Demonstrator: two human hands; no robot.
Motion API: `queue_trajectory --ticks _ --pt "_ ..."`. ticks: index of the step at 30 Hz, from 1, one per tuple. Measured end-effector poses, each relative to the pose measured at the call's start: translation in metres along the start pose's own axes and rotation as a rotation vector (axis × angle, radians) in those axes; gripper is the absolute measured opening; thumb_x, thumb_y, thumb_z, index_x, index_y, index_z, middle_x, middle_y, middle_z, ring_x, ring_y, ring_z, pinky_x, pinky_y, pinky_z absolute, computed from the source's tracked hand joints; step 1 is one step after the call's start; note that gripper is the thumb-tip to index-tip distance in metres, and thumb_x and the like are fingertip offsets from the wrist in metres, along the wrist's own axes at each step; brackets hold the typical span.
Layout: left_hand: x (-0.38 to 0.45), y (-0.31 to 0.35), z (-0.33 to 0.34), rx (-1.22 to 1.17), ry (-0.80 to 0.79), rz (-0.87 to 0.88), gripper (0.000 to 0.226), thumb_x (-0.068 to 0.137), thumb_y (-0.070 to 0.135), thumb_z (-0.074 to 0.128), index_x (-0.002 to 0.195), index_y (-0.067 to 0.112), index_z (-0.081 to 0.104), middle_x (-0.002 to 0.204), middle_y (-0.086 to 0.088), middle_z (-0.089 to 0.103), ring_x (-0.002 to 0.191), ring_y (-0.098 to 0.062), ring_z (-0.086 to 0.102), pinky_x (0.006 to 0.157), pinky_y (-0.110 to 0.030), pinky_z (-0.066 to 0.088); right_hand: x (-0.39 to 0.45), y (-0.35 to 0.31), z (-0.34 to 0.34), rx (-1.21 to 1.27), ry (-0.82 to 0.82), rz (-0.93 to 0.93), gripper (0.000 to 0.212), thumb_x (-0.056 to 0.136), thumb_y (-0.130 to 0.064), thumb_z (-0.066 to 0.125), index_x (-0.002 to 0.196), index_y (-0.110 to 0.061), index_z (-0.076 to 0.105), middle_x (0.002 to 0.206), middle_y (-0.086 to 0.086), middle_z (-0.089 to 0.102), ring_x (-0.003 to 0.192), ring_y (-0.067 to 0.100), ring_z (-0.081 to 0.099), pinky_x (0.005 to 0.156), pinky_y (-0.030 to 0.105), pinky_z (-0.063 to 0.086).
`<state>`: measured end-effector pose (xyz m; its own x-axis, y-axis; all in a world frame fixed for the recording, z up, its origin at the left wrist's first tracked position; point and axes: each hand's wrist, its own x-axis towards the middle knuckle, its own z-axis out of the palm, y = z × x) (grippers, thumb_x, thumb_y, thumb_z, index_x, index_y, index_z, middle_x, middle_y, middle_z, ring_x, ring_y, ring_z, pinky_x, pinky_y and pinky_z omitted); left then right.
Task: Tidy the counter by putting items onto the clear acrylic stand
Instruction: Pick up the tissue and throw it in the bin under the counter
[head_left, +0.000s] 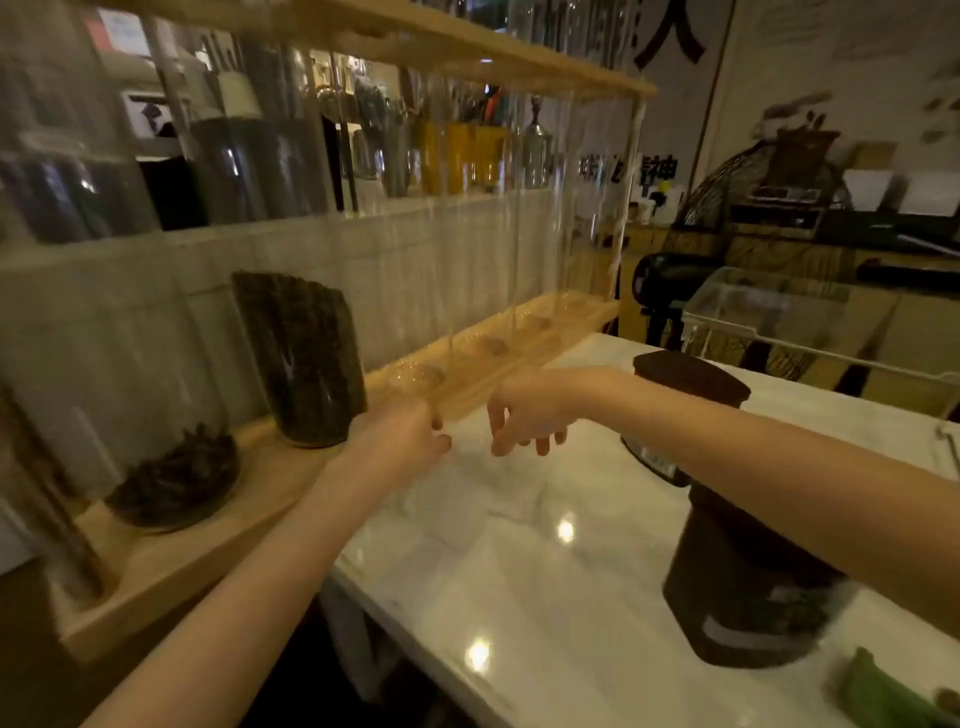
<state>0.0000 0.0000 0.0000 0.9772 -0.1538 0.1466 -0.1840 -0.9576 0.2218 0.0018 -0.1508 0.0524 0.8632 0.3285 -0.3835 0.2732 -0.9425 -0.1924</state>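
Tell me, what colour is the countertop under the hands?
White marble with faint grey veins, glossy with light reflections; seen in the head view.

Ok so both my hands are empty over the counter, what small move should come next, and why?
Probably swing the right hand back to the dark-lidded jar under that forearm. Both it and the left hand hold nothing, the jar sits on the marble counter, and the clear acrylic stand lies just beyond.

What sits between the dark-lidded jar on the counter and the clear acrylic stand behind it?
Nothing visible. The dark-lidded jar stands on the marble counter just in front of the clear acrylic stand, with only bare counter between them. Both hands are off to the left at the wooden rack, touching neither.
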Motion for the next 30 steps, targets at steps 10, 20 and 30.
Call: queue_trajectory --ticks 10,20,30 --pt "-0.012 -0.01 0.025 -0.027 -0.091 0.128 0.049 0.082 0.02 0.059 0.129 0.024 0.046 0.131 -0.006 0.051 0.117 -0.024 0.05 0.092 -0.036 0.047 0.027 -0.019 0.045 -0.397 -0.111 0.089 0.023 0.083 -0.025 0.059 0.093 -0.004 0.061 0.061 0.006 0.055 0.051 0.018 0.052 0.045 0.026 0.041" --pt "-0.009 -0.005 0.039 -0.153 -0.096 0.183 0.028 0.084 0.006 0.054 0.108 0.01 0.067 0.11 -0.01 0.069 0.098 -0.024 0.062 0.085 -0.031 0.05 0.027 -0.003 0.045 -0.298 -0.004 -0.005 0.022 0.082 -0.004 0.051 0.098 -0.004 0.067 0.097 0.017 0.072 0.068 0.022 0.062 0.053 0.022 0.047" --pt "-0.029 0.015 -0.01 -0.261 0.125 0.177 0.025 0.085 0.008 0.056 0.107 0.009 0.067 0.112 -0.01 0.069 0.103 -0.023 0.061 0.084 -0.03 0.048 -0.032 -0.005 0.021 0.084 0.367 -0.071 0.014 0.08 -0.002 0.059 0.093 0.0 0.063 0.08 0.011 0.064 0.056 0.009 0.055 0.054 0.019 0.045"
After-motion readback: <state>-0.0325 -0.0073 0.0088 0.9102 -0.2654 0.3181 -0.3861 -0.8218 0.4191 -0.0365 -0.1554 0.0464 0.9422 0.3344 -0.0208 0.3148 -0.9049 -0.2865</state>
